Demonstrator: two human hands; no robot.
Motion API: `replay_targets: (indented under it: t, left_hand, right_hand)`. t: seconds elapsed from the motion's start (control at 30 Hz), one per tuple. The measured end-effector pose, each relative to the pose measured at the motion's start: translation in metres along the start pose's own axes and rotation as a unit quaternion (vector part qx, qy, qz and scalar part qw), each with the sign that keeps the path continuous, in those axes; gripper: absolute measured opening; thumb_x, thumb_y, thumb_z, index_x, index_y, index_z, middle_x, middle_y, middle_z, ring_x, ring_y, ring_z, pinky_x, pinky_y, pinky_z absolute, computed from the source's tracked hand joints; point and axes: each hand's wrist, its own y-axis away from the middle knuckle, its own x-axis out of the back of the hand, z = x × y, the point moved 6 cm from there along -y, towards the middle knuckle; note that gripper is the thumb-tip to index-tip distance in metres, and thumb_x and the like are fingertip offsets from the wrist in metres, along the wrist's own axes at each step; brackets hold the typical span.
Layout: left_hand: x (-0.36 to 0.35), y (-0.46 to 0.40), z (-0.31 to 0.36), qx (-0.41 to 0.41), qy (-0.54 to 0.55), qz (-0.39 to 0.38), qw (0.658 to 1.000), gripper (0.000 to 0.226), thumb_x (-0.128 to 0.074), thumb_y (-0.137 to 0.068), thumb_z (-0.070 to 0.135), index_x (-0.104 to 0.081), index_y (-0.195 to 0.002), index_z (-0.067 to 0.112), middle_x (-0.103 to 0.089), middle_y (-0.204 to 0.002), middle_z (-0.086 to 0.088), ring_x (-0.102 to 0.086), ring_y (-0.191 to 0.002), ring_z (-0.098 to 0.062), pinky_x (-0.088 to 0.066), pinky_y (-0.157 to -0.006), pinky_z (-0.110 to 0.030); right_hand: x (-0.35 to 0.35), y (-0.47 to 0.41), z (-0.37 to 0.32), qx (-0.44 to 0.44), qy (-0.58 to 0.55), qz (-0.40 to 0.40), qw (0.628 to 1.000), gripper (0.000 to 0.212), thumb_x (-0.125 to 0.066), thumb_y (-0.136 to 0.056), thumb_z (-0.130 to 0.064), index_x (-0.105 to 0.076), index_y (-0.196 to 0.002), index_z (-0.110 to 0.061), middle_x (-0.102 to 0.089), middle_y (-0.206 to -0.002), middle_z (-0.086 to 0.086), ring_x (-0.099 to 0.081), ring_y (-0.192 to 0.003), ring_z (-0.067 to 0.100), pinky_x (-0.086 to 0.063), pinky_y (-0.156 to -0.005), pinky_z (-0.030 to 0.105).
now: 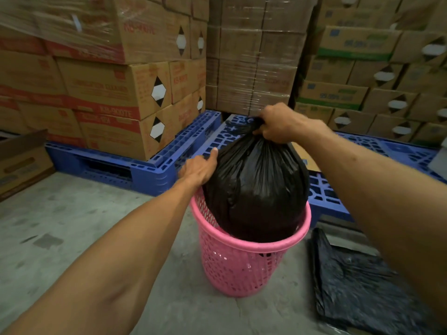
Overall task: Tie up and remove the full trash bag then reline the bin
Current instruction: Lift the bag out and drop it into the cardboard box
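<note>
The right hand [278, 123] clenches the gathered neck of the full trash bag [256, 187]; it looks soft, bulky and heavy. The left hand [199, 169] rests open at the bin [244, 259] rim.

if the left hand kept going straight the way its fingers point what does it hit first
Probably the blue pallet under the stacked boxes. The left hand rests against the side of the black trash bag, fingers aimed up and away along it. Depth is unclear from this one view.
</note>
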Motion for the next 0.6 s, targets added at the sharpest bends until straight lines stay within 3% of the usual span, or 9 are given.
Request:
replay_targets:
  t: [0.1, 0.3, 0.4, 0.6]
  left_hand:
    - [0.021, -0.009, 0.013, -0.027, 0.000, 0.027, 0.999, 0.102, -0.006, -0.081, 0.085, -0.060, -0.128, 0.013, -0.062, -0.122, -0.020, -0.057, -0.106, -0.039, -0.046, -0.088, -0.048]
    - [0.082, -0.012, 0.041, -0.042, -0.091, 0.004, 0.995, 0.093, -0.011, -0.090, 0.077, -0.050, -0.139, 0.008, -0.055, -0.134, -0.022, -0.053, -0.118, -0.041, -0.044, -0.098, -0.055]
    - [0.135, -0.004, 0.066, -0.045, -0.146, -0.036, 0.988, 0.087, -0.020, -0.096, 0.071, -0.040, -0.146, 0.003, -0.044, -0.146, -0.023, -0.046, -0.128, -0.041, -0.040, -0.103, -0.053]
    - [0.277, 0.016, 0.105, -0.006, -0.202, -0.070, 0.977, 0.084, -0.026, -0.098, 0.066, -0.041, -0.142, -0.004, -0.046, -0.142, -0.028, -0.048, -0.125, -0.041, -0.042, -0.098, -0.046]
  right_hand:
    - [0.025, -0.010, 0.007, -0.003, 0.000, 0.016, 1.000, 0.035, -0.068, -0.092, -0.031, -0.068, -0.117, -0.007, -0.068, -0.110, 0.020, -0.063, -0.103, 0.036, -0.048, -0.077, 0.034]
    - [0.076, -0.040, 0.015, -0.005, 0.001, -0.042, 0.999, 0.036, -0.067, -0.093, -0.033, -0.067, -0.118, -0.006, -0.067, -0.114, 0.019, -0.062, -0.106, 0.037, -0.046, -0.077, 0.033]
    - [0.110, -0.057, 0.012, 0.001, -0.008, -0.109, 0.994, 0.037, -0.064, -0.096, -0.034, -0.065, -0.120, -0.006, -0.066, -0.116, 0.018, -0.061, -0.108, 0.036, -0.046, -0.078, 0.034]
    - [0.202, -0.094, -0.002, -0.019, -0.052, -0.186, 0.981, 0.028, -0.062, -0.098, -0.030, -0.063, -0.113, -0.006, -0.065, -0.103, 0.015, -0.062, -0.090, 0.030, -0.056, -0.080, 0.043]
